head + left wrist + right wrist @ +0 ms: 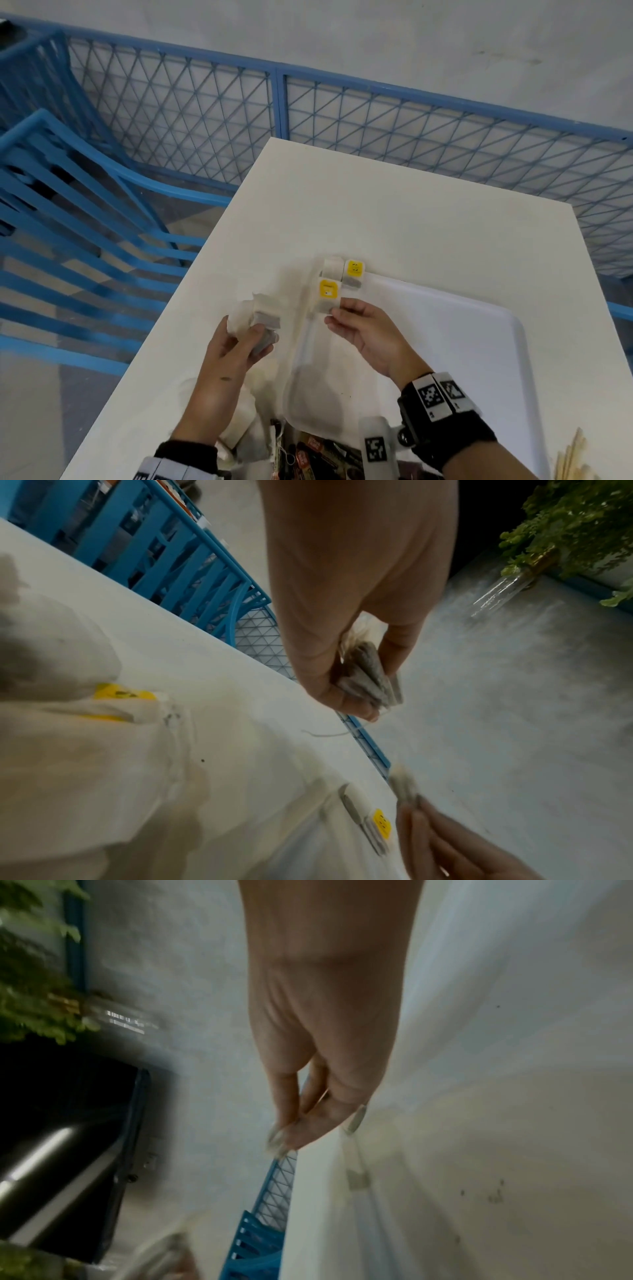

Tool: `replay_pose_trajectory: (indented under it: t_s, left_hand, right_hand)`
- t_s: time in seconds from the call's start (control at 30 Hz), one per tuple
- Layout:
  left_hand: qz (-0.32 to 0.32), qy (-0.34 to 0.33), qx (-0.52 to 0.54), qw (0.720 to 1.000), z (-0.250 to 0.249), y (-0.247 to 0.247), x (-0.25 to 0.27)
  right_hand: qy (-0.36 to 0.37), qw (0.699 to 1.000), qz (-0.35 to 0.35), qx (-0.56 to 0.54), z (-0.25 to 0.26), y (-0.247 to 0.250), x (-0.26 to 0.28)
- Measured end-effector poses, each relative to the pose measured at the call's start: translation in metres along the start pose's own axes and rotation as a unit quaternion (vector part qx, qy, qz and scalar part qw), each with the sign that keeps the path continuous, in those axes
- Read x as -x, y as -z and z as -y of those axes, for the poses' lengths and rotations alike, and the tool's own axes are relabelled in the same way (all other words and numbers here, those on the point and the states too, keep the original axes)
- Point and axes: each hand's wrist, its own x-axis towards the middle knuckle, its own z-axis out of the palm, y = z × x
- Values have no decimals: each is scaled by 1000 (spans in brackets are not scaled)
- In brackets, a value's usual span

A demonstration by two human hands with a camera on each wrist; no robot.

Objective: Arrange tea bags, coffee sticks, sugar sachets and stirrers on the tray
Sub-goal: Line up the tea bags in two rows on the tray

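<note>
A white tray (479,329) lies on the right half of the white table (394,212). Two tea bags with yellow tags (354,270) lie at the tray's far left corner. My right hand (335,314) pinches the near edge of a third yellow-tagged tea bag (328,291) just in front of them; in the left wrist view that tea bag (405,784) sticks up from the right hand's fingertips (416,815). My left hand (260,337) hovers left of the tray and grips a small bunch of tea bags (369,674), with a thread hanging from it.
Near the table's front edge lie a heap of loose tea bags (239,435), dark coffee sticks (318,455) and pale wooden stirrers (575,459). A blue mesh fence (376,113) runs behind the table, and a blue slatted chair (85,222) stands to the left.
</note>
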Motion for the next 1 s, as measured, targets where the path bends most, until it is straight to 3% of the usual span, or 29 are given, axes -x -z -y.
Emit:
replay_pose_trajectory:
  t_s: [0.2,0.43,0.87,1.0]
  left_hand:
    - [-8,-1,1,1000,3,1,-2]
    - [-4,4,-15,1000,4,-3,0]
    - [9,15,-8,1000,5,-10,0]
    - [11,20,-13,1000,4,-13,0]
  right_hand:
    - [50,973,-141,174,-6,5,-38]
    - [114,909,-225,331,-13,3,-57]
    - [160,893,-232,350,-12,0,-59]
    - [160,906,-152,362,-13,-12,-35]
